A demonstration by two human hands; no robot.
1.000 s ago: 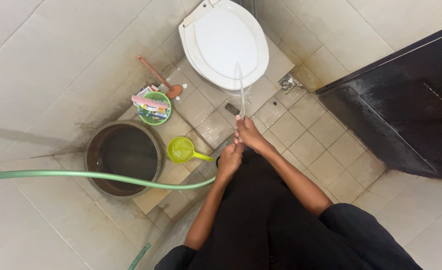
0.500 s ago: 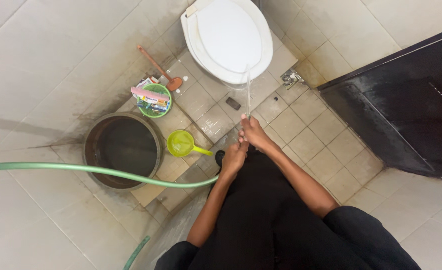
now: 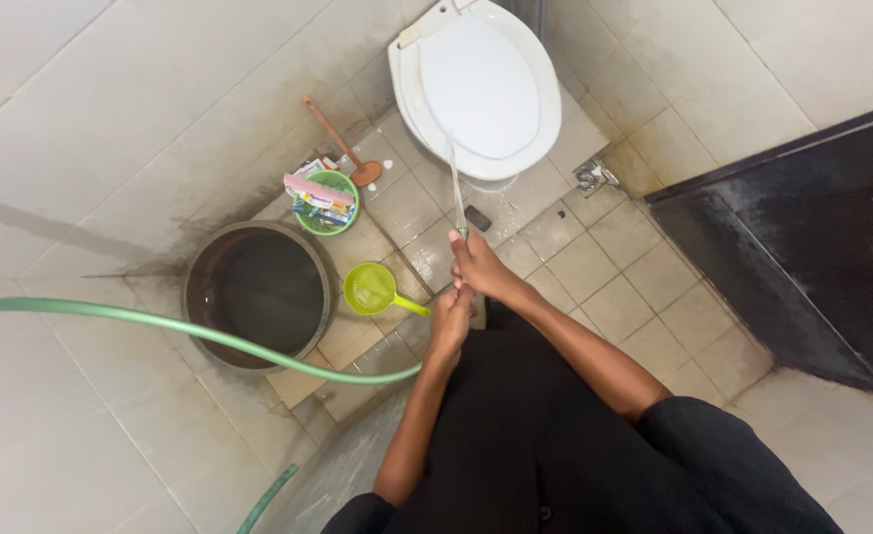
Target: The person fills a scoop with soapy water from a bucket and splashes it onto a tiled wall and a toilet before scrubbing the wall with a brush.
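View from above onto a tiled bathroom floor, looking down the front of a person in black clothing. Both bare arms reach forward. The right hand is closed in a fist around the nozzle end of a green rubber garden hose, fingers wrapped tight and pressed together. A thin stream of water leaves the fist and runs up onto the closed lid of a white ceramic toilet. The left hand sits just behind and below the right one, fingers curled around the same hose; how firmly it grips is hard to tell, since the right wrist partly covers it.

The hose curves away to the left across the frame and is cut off at the left edge, so its source is hidden. It passes over the rim of a large round dark bucket, whose inside is too dark to read. Beside the bucket lies a lime-green plastic scoop with a handle. Behind it stands a small green plastic basket holding packets, their details too small to make out, and a wooden-handled plunger leans near the wall. A dark door fills the right side, partly cut off.
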